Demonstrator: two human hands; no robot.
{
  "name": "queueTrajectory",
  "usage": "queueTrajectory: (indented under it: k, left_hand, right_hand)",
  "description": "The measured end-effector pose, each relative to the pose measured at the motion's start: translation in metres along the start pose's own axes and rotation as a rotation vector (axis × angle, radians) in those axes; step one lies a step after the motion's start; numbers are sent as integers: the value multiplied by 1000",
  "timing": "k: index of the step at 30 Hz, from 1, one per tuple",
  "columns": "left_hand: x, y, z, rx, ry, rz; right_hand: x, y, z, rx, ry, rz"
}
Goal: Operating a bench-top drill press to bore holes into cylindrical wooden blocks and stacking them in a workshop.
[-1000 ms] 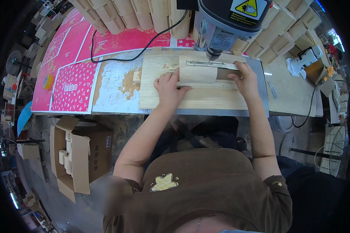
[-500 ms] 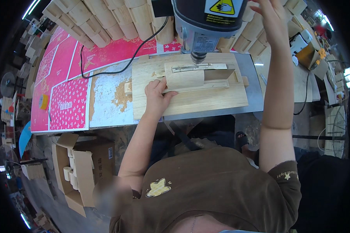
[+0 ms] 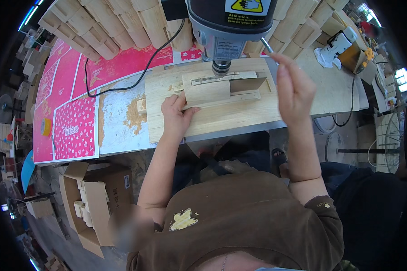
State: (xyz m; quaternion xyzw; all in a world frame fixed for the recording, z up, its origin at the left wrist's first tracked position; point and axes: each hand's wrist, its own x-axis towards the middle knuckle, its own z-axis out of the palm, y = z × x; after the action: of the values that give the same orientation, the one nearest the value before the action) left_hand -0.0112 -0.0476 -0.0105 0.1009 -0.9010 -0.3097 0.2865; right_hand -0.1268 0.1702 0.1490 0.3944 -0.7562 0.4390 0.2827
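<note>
Left hand at the block, right hand on the lever

Left hand (image 3: 174,115) sits at the left end of a round-faced wooden block (image 3: 208,89), fingers against that end, thumb apart along the front edge. Cannot tell whether it grips or only presses; likely the contact keeps the block from sliding or turning.

Right hand (image 3: 296,92) is raised and narrow, fingers closed at the lower end of a slim metal feed lever (image 3: 266,45). The arm's reach seems set by where the lever hangs, leaving the other hand for the block.

Block lies flat on a pale wooden baseboard (image 3: 203,124), a thin brownish plate (image 3: 249,85) showing at its right end. The baseboard probably serves as a locating bed.

Just over the block's back edge hangs the chuck (image 3: 221,67) of a drill press (image 3: 230,29); whether a bit touches wood is hidden. The block appears lined up under it.

Farther out: black power cord (image 3: 144,72) looped to the left, sawdust (image 3: 134,118) on the bench, wooden blocks stacked in rows (image 3: 117,27) behind, perhaps for easy reach. On the floor, left, an open carton (image 3: 98,212) holds pale pieces.
</note>
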Motion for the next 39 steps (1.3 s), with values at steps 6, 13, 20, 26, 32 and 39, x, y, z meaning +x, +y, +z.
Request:
queueTrajectory:
  k: [6,13,20,26,32,39]
  left_hand:
    - [0,2,0,9,9,6]
    - [1,6,-2,21,-30,-62]
    - [7,30,23,91,24,16]
    - [10,34,25,51,4,1]
    - [9,31,25,36,-69,-54]
    - [8,30,26,24,-65,-56]
  right_hand:
    - [-42,42,47,184,26,-1]
    - [5,11,7,65,155,-279]
    - [140,11,20,-148,27,-134]
    - [108,2,-3,18,10,-7]
    - [-8,9,5,118,-25,-4]
    - [-35,44,52,188,184,-198]
